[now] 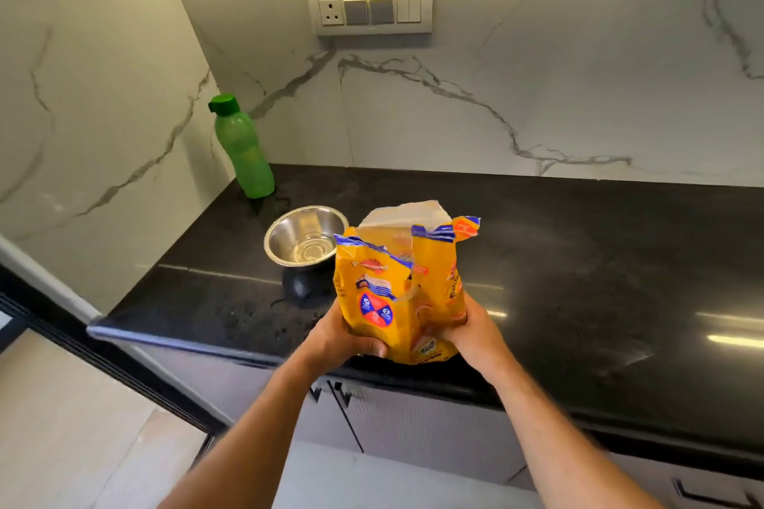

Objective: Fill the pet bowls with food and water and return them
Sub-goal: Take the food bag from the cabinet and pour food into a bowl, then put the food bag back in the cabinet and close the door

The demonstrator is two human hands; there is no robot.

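A yellow pet food bag (397, 293) with a torn-open top stands upright near the front edge of the black countertop (578, 260). My left hand (343, 337) grips its lower left side and my right hand (475, 333) grips its lower right side. Just behind and left of the bag sits a steel pet bowl (304, 240) on a black base, with a little clear water showing at its bottom. A green water bottle (242, 147), capped, stands upright in the back left corner against the wall.
White marble walls close the counter at the back and left. A switch and socket panel (369, 6) hangs on the back wall. Water drops lie on the counter in front of the bowl. Cabinet doors (413, 426) run below the counter edge.
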